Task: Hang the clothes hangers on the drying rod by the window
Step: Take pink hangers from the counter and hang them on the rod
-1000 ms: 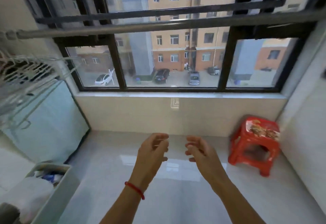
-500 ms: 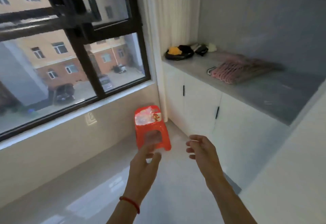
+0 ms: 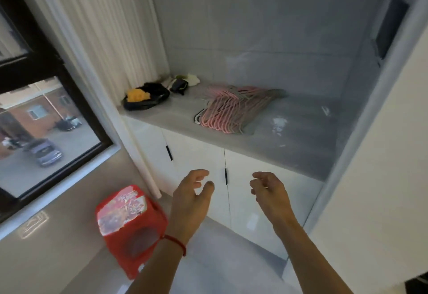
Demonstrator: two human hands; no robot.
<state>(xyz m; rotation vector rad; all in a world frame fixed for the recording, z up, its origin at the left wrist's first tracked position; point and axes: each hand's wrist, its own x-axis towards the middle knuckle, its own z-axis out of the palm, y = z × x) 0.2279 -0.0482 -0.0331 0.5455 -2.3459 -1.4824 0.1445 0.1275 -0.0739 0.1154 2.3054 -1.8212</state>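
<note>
**Hand and Hanger Status**

Head view: The left hand [image 3: 193, 197] and right hand [image 3: 268, 191] were held apart at 6 o'clock, fingers loosely curled, holding nothing. The clothes hangers [image 3: 234, 108], a pink and grey stack, lay flat on the desk [image 3: 176, 113] at 12 o'clock, well apart from both hands. A red stool [image 3: 129, 229] stood at 8 o'clock, beside the window [image 3: 46, 136].

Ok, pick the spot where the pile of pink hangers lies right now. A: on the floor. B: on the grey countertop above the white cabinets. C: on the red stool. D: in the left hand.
B: the pink hangers lie piled on the grey countertop; both hands hold nothing.
</note>
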